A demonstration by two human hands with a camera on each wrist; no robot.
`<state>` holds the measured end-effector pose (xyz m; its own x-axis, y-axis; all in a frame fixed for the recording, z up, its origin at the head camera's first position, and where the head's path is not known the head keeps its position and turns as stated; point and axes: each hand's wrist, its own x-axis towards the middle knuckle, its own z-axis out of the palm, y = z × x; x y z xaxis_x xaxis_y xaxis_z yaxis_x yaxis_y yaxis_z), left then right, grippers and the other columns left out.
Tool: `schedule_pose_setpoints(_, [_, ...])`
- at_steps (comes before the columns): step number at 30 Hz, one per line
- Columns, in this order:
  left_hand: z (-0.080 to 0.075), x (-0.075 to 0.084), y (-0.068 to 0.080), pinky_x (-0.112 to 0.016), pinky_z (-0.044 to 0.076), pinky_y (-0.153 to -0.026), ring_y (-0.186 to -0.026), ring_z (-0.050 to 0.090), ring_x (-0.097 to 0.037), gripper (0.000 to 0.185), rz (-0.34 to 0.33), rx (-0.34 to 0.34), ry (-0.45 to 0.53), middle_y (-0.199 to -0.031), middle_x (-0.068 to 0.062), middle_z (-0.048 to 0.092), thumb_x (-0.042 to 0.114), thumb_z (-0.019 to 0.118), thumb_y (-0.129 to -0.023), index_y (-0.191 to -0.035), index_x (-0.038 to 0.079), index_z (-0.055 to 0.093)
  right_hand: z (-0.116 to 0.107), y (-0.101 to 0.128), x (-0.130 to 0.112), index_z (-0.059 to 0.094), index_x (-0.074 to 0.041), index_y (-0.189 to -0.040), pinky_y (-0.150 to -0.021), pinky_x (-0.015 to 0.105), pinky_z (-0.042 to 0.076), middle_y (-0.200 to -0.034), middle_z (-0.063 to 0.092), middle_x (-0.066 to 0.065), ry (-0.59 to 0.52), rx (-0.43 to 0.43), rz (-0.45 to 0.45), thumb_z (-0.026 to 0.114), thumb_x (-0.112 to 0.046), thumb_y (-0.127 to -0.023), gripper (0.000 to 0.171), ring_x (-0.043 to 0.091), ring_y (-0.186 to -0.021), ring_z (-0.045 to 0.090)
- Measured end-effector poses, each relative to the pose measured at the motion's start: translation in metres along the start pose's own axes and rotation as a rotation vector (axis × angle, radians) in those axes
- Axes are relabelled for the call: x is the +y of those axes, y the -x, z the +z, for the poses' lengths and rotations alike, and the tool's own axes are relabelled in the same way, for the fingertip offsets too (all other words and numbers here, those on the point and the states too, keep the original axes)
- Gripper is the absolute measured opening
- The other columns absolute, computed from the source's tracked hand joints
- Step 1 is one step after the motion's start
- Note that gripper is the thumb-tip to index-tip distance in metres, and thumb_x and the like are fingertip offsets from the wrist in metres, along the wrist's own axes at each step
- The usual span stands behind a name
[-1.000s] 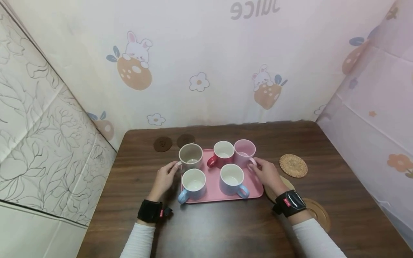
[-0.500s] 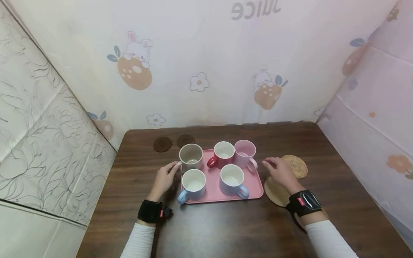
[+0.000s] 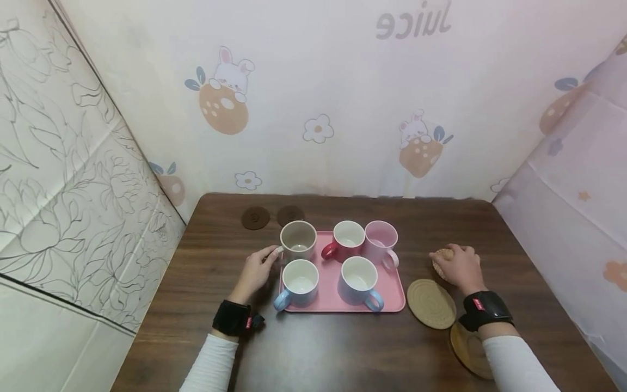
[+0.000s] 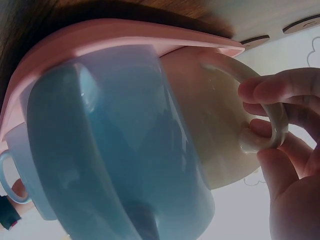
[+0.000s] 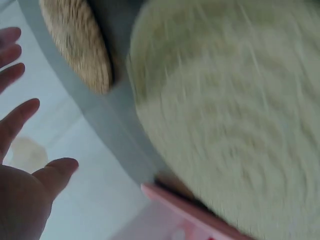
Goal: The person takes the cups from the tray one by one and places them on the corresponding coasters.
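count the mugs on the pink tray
5. Back row: beige mug at the left corner, its handle pinched by the left hand, red mug, pink mug. Front row: two blue mugs. None seem hidden.

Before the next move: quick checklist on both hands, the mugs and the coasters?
1. Left hand pinches the beige mug handle: ok, fingers round it in the left wrist view.
2. Beige mug upright at the tray corner: ok.
3. Other four mugs upright on the tray: ok.
4. Right hand over the far woven coaster: ok; gripping it or only resting on it: cannot tell.
5. Near woven coaster flat on the table, apart from the tray: ok.
6. Mugs empty: cannot tell for all.
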<state>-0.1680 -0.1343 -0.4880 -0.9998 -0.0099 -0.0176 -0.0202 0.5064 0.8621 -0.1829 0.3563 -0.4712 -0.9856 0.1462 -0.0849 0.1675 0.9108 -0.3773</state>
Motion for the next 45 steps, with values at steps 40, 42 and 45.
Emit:
schedule_pose_setpoints(40, [0.0, -0.001, -0.002, -0.028, 0.05, -0.064, -0.073, 0.066, -0.023, 0.026, 0.007, 0.0, 0.064, -0.093, -0.019, 0.07, 0.018, 0.053, -0.1, -0.117, 0.004, 0.068, 0.004, -0.015, 0.025, 0.035, 0.009, -0.137, -0.076, 0.066, 0.039, -0.121, 0.031, 0.05, 0.033, -0.162, 0.182, 0.066, -0.051, -0.083, 0.087, 0.064, -0.109, 0.032])
schedule_pose_setpoints(42, [0.0, 0.0, -0.001, -0.028, 0.049, -0.063, -0.074, 0.065, -0.023, 0.026, 0.003, -0.003, 0.063, -0.093, -0.018, 0.069, 0.018, 0.053, -0.101, -0.117, 0.004, 0.068, 0.003, -0.017, 0.025, 0.036, 0.011, -0.136, -0.076, 0.065, 0.038, -0.119, 0.034, 0.048, 0.035, -0.17, 0.164, 0.065, -0.052, -0.083, 0.087, 0.062, -0.106, 0.032])
schedule_pose_setpoints(45, [0.002, 0.001, 0.0, -0.029, 0.049, -0.064, -0.074, 0.065, -0.024, 0.026, 0.003, -0.007, 0.067, -0.093, -0.019, 0.069, 0.018, 0.053, -0.101, -0.117, 0.005, 0.067, -0.001, -0.02, 0.025, 0.037, 0.013, -0.134, -0.077, 0.063, 0.036, -0.117, 0.036, 0.047, 0.035, -0.183, 0.128, 0.065, -0.053, -0.083, 0.088, 0.06, -0.103, 0.033])
